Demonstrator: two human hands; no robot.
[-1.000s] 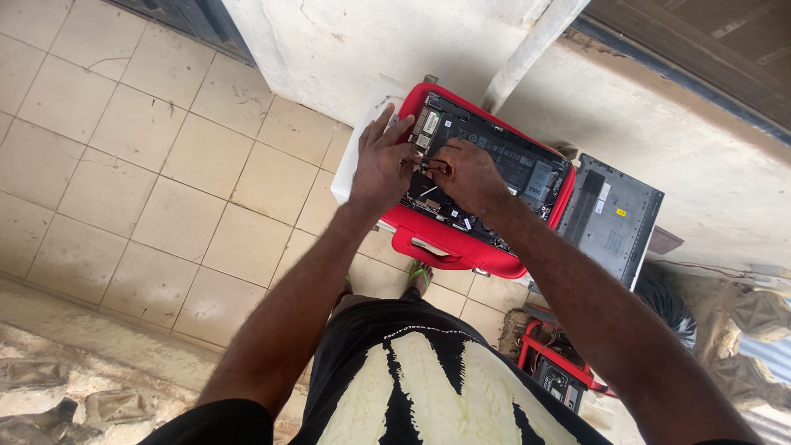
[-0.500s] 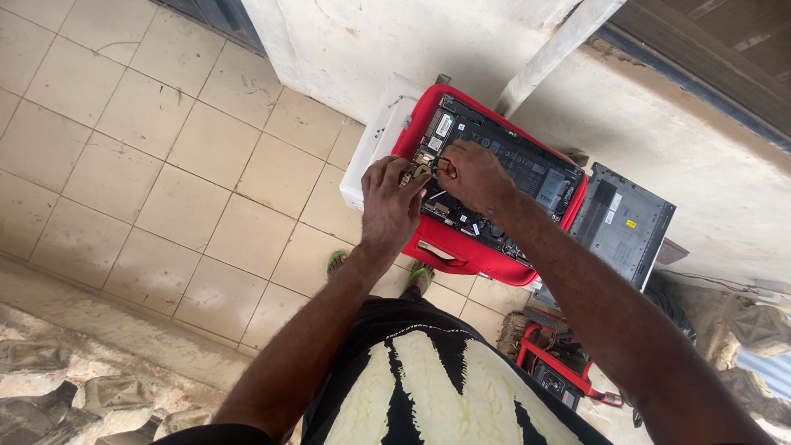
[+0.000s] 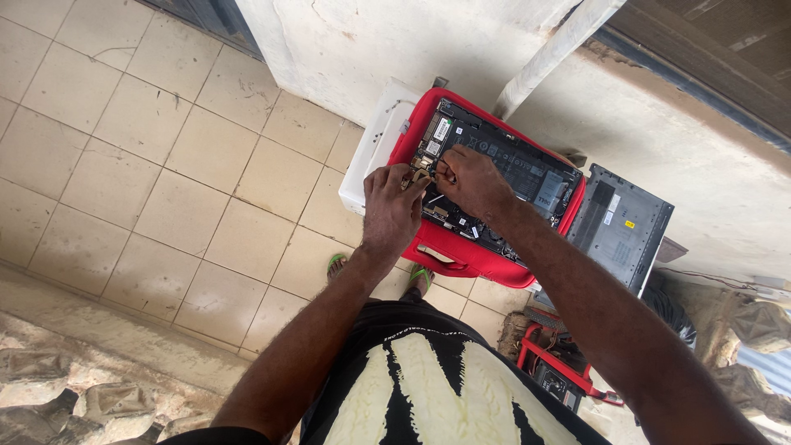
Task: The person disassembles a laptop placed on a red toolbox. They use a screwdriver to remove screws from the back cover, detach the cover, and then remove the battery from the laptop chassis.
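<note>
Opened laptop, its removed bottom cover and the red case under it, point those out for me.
Opened laptop (image 3: 511, 169): head view, on the exposed battery.
Bottom cover (image 3: 620, 232): head view, middle of the grey panel.
Red case (image 3: 461, 257): head view, near edge.

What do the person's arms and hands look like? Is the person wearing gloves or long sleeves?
No gloves and no long sleeves. The left hand and right hand are bare, with no rings, watch or bracelets showing. Both forearms are uncovered. The person wears a black shirt with a bold cream pattern.
</note>
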